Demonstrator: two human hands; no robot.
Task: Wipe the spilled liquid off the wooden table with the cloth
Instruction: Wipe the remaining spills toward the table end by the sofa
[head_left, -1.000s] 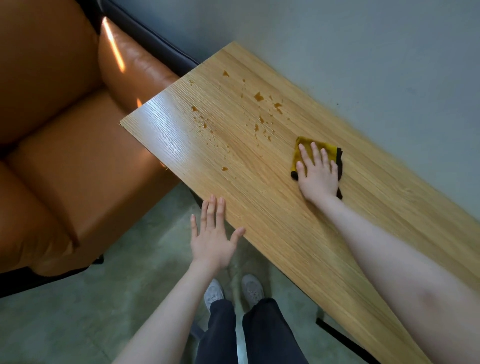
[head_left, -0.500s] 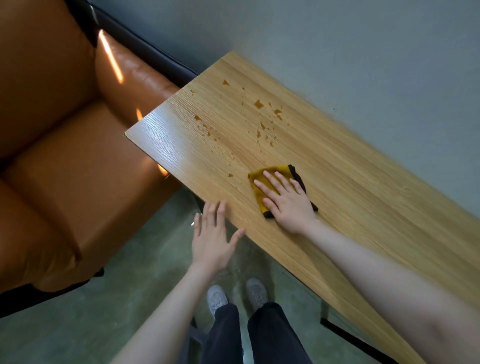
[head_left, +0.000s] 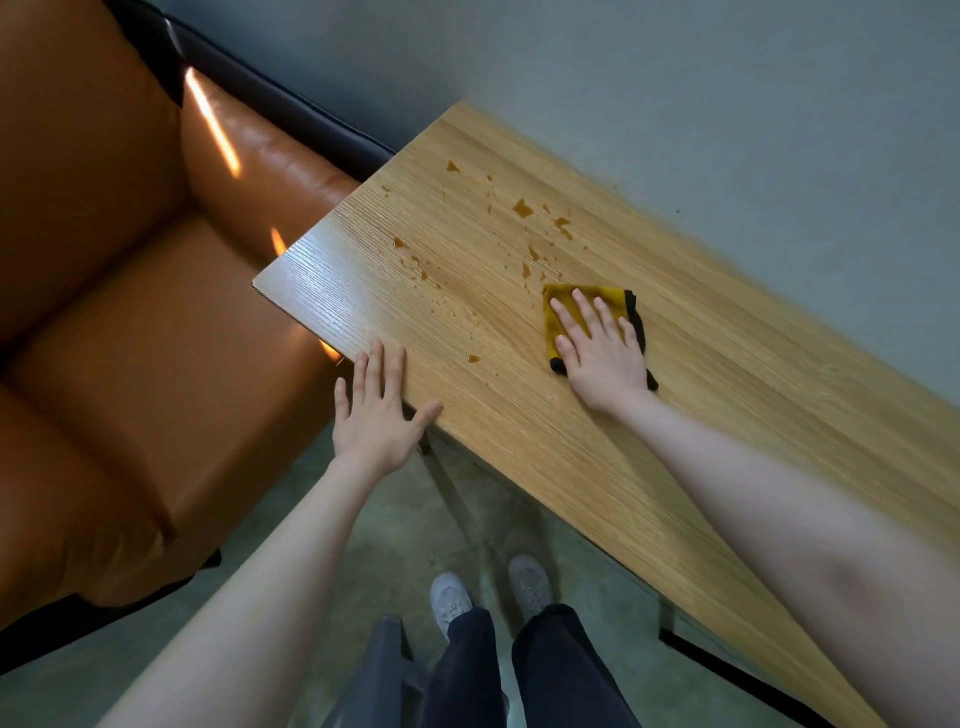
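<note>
A long wooden table (head_left: 727, 415) runs along the wall. Brown liquid drops (head_left: 522, 208) are scattered over its left end, with smaller specks trailing toward the near edge. A folded yellow cloth with a black edge (head_left: 605, 299) lies flat on the table just right of the spill. My right hand (head_left: 597, 348) presses on the cloth with straight, spread fingers. My left hand (head_left: 376, 410) is flat and open at the near table edge, its fingertips resting on the wood.
An orange leather armchair (head_left: 130, 338) stands close to the left of the table end. A grey wall (head_left: 727, 104) runs behind the table. My feet in grey shoes (head_left: 452, 600) stand on the concrete floor below the table's near edge.
My right hand slid the cloth from the back of the table toward the near edge, then back toward the middle by the spill. My left hand moved up onto the table edge.
</note>
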